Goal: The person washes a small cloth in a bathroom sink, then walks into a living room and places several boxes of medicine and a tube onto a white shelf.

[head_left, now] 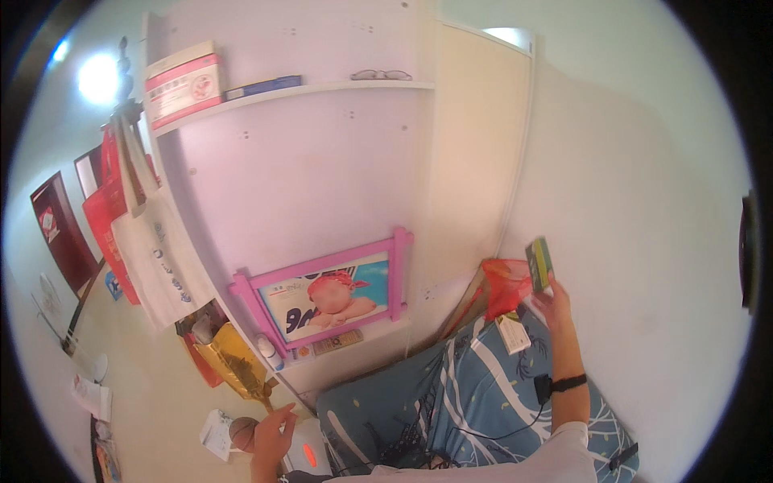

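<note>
My right hand [553,302] is raised by the white wall at the right, closed on the lower end of a flat green box [539,265] with a yellow-green stripe. Just below that hand, a small white box [513,333] lies on the dark blue patterned bedding [483,386], beside a red plastic bag [506,283]. At the lower left, my left hand [274,435] is held with its fingers apart and nothing in them. It is next to a white object with an orange mark [309,456] and a brown ball [242,434].
A pale shelf unit [298,177] carries a pink-and-white box [183,87], a blue box [263,87], glasses [381,76], a pink-framed picture [322,294], a white bottle [270,352] and a remote control [338,342]. Bags [165,258] hang on its left side, above a gold bag [233,360].
</note>
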### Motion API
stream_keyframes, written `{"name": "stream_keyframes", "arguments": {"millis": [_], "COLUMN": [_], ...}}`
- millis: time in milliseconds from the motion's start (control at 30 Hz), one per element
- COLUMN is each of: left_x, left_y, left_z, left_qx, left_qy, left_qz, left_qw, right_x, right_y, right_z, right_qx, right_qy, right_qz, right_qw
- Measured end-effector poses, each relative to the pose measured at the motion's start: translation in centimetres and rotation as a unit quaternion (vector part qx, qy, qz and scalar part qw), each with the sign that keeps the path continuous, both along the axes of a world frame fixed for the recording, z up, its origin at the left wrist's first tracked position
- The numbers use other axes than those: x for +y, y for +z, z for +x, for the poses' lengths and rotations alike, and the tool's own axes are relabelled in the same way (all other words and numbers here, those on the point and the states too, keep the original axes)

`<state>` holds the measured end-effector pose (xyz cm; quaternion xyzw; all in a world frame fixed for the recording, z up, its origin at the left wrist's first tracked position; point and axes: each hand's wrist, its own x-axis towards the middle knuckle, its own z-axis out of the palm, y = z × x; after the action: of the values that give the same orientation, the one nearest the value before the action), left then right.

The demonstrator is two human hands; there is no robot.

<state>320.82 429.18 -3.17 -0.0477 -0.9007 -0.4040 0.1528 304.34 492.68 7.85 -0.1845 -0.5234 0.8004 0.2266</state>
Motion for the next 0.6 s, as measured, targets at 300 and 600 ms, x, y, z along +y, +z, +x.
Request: {"name": "stream_keyframes", "arguments": {"millis": [300, 600], "left_x": [-2.3, -7.5], "left_y": [1.2, 0.4], "left_z": [1.0, 4.5], "left_qx": [0.067, 0.097], "left_qy": [0.063, 0.153], "left_qz": [-0.013, 0.022], "left_qw": [0.996, 0.983], "right_x": [-23.2, -38.8], "right_y": [23.6, 36.2], "right_z": [-7.8, -14.2], "right_qx": [0.353, 0.455], "right_qy": [0.115, 0.15], "right_qz": [0.409, 0.475], "right_qw": [0.834, 0.738]}}
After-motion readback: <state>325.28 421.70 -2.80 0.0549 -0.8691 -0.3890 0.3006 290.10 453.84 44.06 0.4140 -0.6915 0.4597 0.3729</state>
